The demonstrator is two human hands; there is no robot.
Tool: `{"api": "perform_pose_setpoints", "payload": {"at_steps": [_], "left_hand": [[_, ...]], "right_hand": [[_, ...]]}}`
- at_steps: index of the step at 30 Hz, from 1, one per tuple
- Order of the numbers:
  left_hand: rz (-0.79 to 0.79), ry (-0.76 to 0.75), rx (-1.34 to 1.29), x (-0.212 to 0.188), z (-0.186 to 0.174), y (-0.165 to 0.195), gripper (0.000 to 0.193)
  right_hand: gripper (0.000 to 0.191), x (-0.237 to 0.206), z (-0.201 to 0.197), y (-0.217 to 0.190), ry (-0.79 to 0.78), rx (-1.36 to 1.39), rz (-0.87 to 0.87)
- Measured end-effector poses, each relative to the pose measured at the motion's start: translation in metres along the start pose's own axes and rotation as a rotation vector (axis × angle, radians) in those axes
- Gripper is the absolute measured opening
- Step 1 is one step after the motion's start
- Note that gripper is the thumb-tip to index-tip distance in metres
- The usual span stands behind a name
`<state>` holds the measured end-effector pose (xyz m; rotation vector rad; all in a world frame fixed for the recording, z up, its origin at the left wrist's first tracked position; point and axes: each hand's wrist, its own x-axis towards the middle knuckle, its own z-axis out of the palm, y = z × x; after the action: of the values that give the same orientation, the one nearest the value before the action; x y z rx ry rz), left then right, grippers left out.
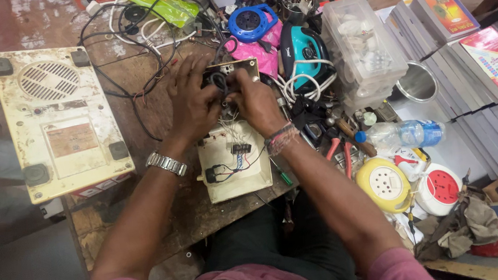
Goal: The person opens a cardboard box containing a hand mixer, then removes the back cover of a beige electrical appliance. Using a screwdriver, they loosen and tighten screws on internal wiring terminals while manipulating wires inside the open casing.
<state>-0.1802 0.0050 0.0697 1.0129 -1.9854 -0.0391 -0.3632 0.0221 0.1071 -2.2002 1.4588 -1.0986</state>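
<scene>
Two hands working at mid-bench, left hand [192, 102] and right hand [255, 100] both gripping a small open electrical unit [229, 71], cream base tray [234, 167] with wiring lying just nearer, upturned cream appliance [59, 119] sitting left, clear parts box [363, 50] standing right.

Cream switch box [231, 169] open — wires exposed, on bench.
</scene>
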Motion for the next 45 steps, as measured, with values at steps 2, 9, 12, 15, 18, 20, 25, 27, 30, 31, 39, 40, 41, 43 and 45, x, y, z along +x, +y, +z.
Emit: {"api": "perform_pose_setpoints", "payload": {"at_steps": [2,9,12,15,18,20,25,27,30,31,39,40,41,43,45], "left_hand": [[-0.037,0.025,-0.043,0.000,0.001,0.001,0.018],[0.040,0.117,0.047,0.002,0.003,0.001,0.016],[0.041,0.142,0.066,0.001,0.004,0.001,0.012],[0.031,0.155,0.015,0.000,0.005,0.000,0.014],[0.017,0.128,-0.008,0.000,0.005,-0.002,0.016],[0.021,0.118,0.001,-0.001,0.004,-0.004,0.017],[0.026,0.132,-0.038,0.001,0.004,-0.004,0.017],[0.016,0.123,-0.059,0.002,0.002,-0.005,0.016],[-0.015,0.086,-0.124,0.002,-0.002,-0.006,0.014],[-0.006,0.091,-0.121,0.003,-0.003,-0.006,0.014],[-0.001,0.078,-0.114,0.007,-0.005,-0.005,0.016],[-0.008,0.079,-0.111,0.008,-0.005,-0.005,0.016],[-0.017,0.078,-0.108,0.008,-0.004,-0.004,0.016],[-0.032,0.050,-0.112,0.008,-0.006,-0.005,0.017],[-0.048,-0.009,-0.128,0.008,-0.009,-0.006,0.020]], "right_hand": [[0.035,0.006,-0.004,0.000,-0.070,-0.034,-0.046],[0.035,0.004,-0.010,-0.011,-0.104,0.004,-0.020],[0.038,-0.001,-0.018,-0.021,-0.092,0.009,-0.099],[0.040,-0.005,-0.020,-0.030,-0.077,-0.222,-0.133],[0.035,-0.005,-0.018,-0.032,-0.050,-0.389,-0.141],[0.033,-0.003,-0.018,-0.027,-0.012,-0.414,-0.235],[0.042,0.002,-0.021,-0.014,-0.002,-0.448,-0.382],[0.044,0.004,-0.022,-0.011,-0.030,-0.426,-0.400],[0.046,0.004,-0.023,-0.009,-0.033,-0.421,-0.449],[0.043,0.004,-0.022,-0.008,-0.013,-0.449,-0.465],[0.031,0.011,-0.018,-0.007,0.052,-0.502,-0.544],[0.034,0.011,-0.020,-0.006,0.081,-0.486,-0.560],[0.037,0.011,-0.021,-0.005,0.108,-0.469,-0.574],[0.039,0.010,-0.030,0.000,0.088,-0.481,-0.545],[0.041,0.009,-0.034,0.005,0.065,-0.485,-0.528]]}}
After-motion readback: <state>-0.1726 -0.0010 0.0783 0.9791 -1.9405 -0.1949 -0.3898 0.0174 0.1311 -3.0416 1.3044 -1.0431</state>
